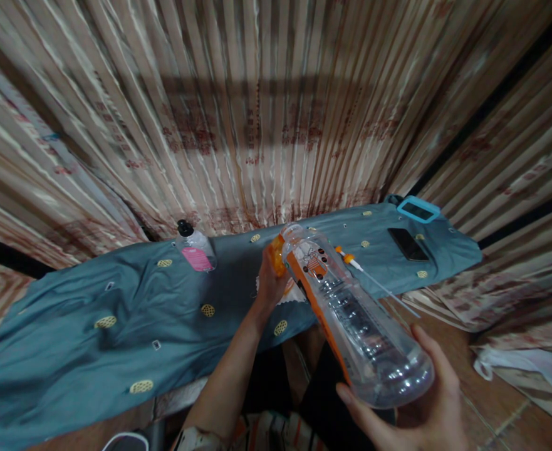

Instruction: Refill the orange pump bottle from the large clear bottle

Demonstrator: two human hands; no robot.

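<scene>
A large clear plastic bottle (351, 313) with an orange label lies tilted, base cupped in the right hand (416, 407), neck toward the left hand (270, 282), which grips its orange cap (277, 255).

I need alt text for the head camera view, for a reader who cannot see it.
The right hand holds a clear plastic bottle by its base while the left hand grips its orange cap, above a blue-grey cloth bearing a small bottle and a phone.
</scene>
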